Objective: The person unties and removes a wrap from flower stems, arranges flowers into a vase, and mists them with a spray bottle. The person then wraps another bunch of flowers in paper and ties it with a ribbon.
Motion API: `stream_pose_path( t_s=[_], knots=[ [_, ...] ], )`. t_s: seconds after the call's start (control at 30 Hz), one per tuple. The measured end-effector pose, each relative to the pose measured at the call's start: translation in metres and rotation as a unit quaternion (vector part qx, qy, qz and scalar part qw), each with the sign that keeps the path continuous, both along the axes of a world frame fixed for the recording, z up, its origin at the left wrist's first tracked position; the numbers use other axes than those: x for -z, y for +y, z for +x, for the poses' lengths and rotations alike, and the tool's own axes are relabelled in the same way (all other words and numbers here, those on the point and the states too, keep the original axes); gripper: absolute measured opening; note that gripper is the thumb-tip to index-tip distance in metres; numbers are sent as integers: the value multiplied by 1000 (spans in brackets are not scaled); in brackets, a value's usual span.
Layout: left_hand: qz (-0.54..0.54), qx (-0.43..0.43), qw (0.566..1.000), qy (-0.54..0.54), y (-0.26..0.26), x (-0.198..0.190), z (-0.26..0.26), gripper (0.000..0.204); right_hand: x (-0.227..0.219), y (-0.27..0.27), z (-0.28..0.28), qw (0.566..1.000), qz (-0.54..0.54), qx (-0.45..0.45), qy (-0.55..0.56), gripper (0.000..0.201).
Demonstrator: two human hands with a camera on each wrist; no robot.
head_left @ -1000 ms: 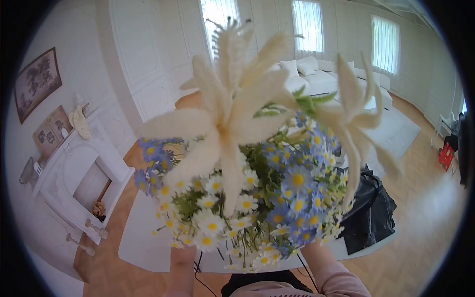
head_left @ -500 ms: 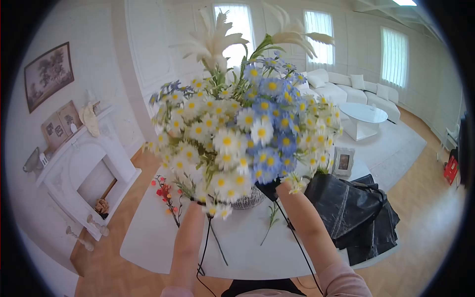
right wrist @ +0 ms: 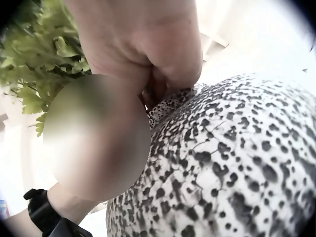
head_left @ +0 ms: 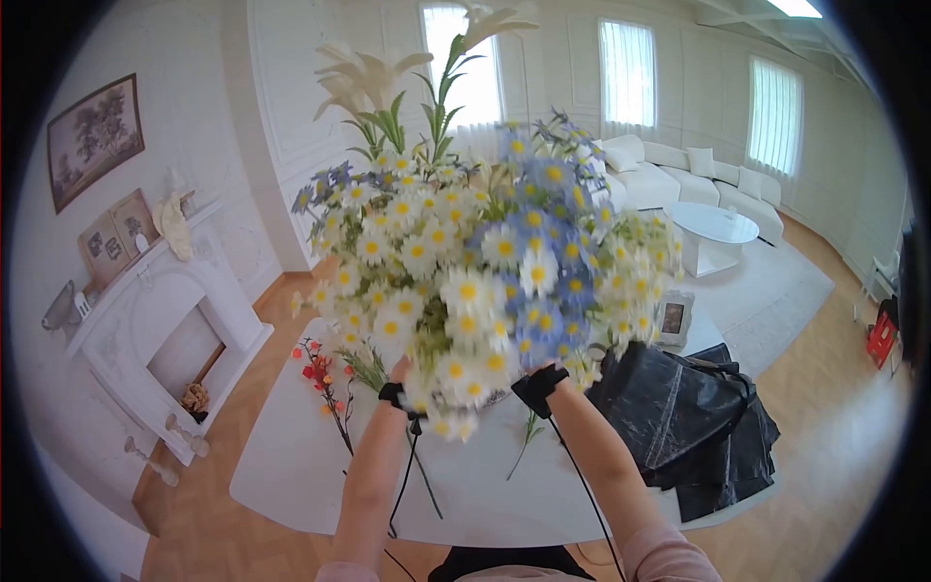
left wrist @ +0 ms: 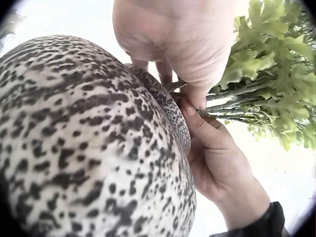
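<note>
A big bouquet (head_left: 465, 262) of white daisies, blue daisies and white lilies (head_left: 373, 78) stands over the table, hiding most of both hands in the head view. Beneath it is a round vase (left wrist: 94, 143) speckled black and white. My left hand (left wrist: 177, 44) curls its fingers at the vase mouth, its thumb on the green stems (left wrist: 237, 101). From the opposite side my right hand (left wrist: 217, 163) pinches the stems, thumb tip beside the left thumb. Leaves (right wrist: 44, 54) spread just above the hands. In the right wrist view a blurred disc covers part of the left hand.
On the white table (head_left: 485, 495) lie a red-berried branch (head_left: 325, 378), a loose green stem (head_left: 527, 446) and a black sheet (head_left: 679, 417). A small picture frame (head_left: 674, 318) stands behind the sheet. Cables (head_left: 592, 485) run from both wrists toward the body.
The bouquet, close before the head camera a second ago, moved away and down over the vase. Since half a second ago the lilies have swung left and the hands have come slightly nearer the body.
</note>
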State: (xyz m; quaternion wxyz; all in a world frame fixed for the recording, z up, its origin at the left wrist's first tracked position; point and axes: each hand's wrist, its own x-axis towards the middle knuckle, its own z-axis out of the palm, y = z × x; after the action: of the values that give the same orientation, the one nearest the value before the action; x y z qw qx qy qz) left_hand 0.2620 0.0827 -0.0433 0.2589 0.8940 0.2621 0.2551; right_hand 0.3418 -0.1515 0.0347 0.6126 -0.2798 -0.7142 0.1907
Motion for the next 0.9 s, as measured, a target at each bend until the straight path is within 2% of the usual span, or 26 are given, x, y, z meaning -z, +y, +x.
stream_pose_path(
  t_s=[0.27, 0.43, 0.6, 0.87, 0.9],
  knots=[
    [-18, 5, 1000, 1, -25, 26, -2, 39, 22, -14, -11, 999, -30, -9, 17, 38],
    [-49, -17, 999, -6, -36, 60, -18, 39, 41, -17, -30, 997, -69, -39, 20, 39],
    [-98, -72, 992, -25, -55, 106, -61, 39, 65, -12, -58, 987, -128, -100, 12, 39],
    [-122, -133, 981, -67, -46, 135, -95, 39, 72, 8, -89, 971, -168, -170, -16, 39],
    [-122, -136, 981, -71, -34, 156, -92, 39, 72, 10, -90, 970, -170, -174, -18, 40]
  ],
)
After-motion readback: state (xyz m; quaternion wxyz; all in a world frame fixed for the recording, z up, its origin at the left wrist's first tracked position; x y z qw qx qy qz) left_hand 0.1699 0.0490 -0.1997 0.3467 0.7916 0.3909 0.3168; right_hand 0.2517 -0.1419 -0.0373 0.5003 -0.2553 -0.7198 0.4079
